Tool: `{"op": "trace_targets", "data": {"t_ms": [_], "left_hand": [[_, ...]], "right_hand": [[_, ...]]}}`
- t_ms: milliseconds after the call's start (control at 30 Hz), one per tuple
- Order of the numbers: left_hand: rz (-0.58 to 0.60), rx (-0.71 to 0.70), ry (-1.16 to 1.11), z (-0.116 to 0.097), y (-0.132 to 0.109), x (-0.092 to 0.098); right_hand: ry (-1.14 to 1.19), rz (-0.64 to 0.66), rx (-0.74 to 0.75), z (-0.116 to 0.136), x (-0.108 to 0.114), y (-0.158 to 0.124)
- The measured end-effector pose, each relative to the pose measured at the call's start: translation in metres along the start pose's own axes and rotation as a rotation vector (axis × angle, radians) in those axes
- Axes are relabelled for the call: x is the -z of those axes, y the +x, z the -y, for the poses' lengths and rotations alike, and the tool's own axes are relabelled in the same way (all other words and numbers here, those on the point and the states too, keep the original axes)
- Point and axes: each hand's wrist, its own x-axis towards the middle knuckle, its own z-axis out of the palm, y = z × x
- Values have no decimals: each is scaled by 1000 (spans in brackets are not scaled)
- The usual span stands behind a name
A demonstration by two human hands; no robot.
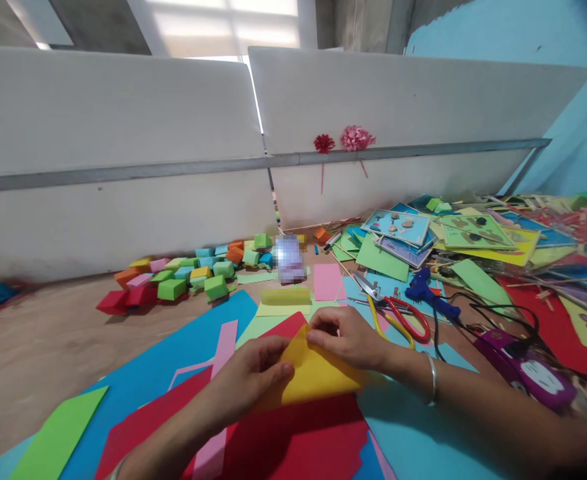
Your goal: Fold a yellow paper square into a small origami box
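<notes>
Between both hands is a yellow sheet of paper point(323, 377), its top drawn to a point and folded over. My left hand point(258, 373) pinches its left edge, thumb in front. At the upper edge near the point, my right hand point(346, 337) grips the paper with thumb and bent fingers. The yellow paper is held over a red sheet point(293, 433). Beneath lie a large blue sheet point(173, 353), pink strips point(224, 347) and a light blue sheet point(413, 427). Scissors with red handles point(408, 320) and a pair with yellow handles point(393, 327) lie beyond my right hand.
Colourful paper cubes point(173, 288) are heaped at the back left. A blue glue gun point(430, 293) with a black cord and a purple box point(523, 370) lie right. Decorated cards point(403, 227) and sticks pile up behind. White boards point(123, 120) stand along the back.
</notes>
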Motion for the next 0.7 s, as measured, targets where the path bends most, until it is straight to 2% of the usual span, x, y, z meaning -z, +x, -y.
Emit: {"op": "trace_targets", "data": {"t_ms": [200,500,600,700], "left_hand": [[-120,28,65,1,0,-5],[-116,45,255,1,1,-6],[-70,69,377,2,2,-4],[-65,113,620,5,3,1]], "right_hand": [[0,45,36,2,-5,-4],[16,45,49,3,-5,-4],[-68,38,14,-6,-9,-2],[-316,57,45,-21,-13,1]]}}
